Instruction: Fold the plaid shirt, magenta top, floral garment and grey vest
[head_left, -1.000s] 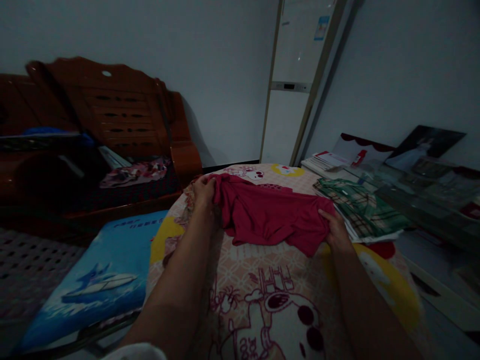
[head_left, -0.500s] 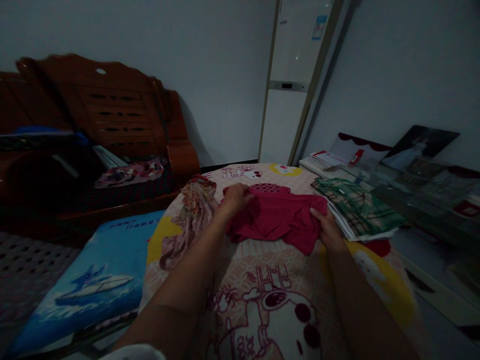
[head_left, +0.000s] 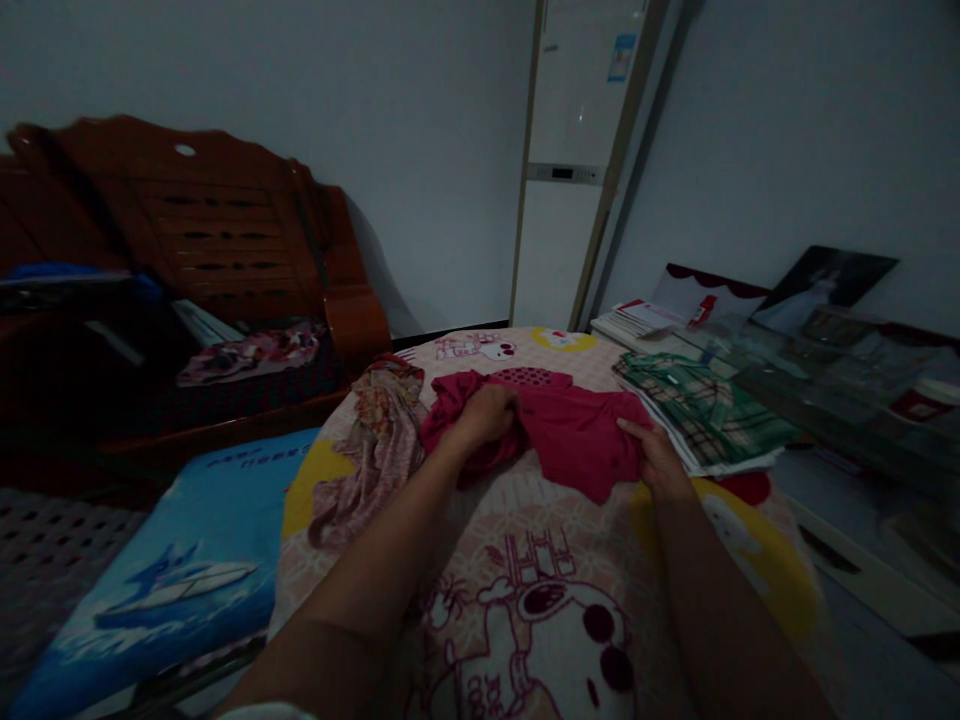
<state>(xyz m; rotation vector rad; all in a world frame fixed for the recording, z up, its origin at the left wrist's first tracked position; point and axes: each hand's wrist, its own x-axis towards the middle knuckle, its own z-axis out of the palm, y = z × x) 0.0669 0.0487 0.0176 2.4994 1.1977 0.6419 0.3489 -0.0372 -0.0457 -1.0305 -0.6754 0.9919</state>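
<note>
A crumpled magenta garment [head_left: 577,440] lies on the patterned cover [head_left: 517,510], partly lifted between both hands. My left hand [head_left: 489,412] pinches the cloth near its middle, with the fingertips partly hidden. The right edge of the same garment is gripped by my right hand [head_left: 651,450], thumb on top. Behind it shows a dotted magenta piece [head_left: 532,377]. A pinkish patterned cloth [head_left: 382,440] lies bunched to the left of my left hand. Folded green plaid cloth [head_left: 697,410] sits on a stack right of my right hand.
A wooden bench [head_left: 225,230] holding a patterned cloth [head_left: 255,355] stands at the left. A blue printed board or box [head_left: 195,560] is below it. Glass shelves with items [head_left: 825,370] and a photo [head_left: 825,285] are at the right. A tall white unit [head_left: 562,240] stands behind.
My left hand has moved right and slightly down along the magenta garment, whose left part now lies bunched beyond the hand. My right hand still grips the right edge. The view has shifted slightly.
</note>
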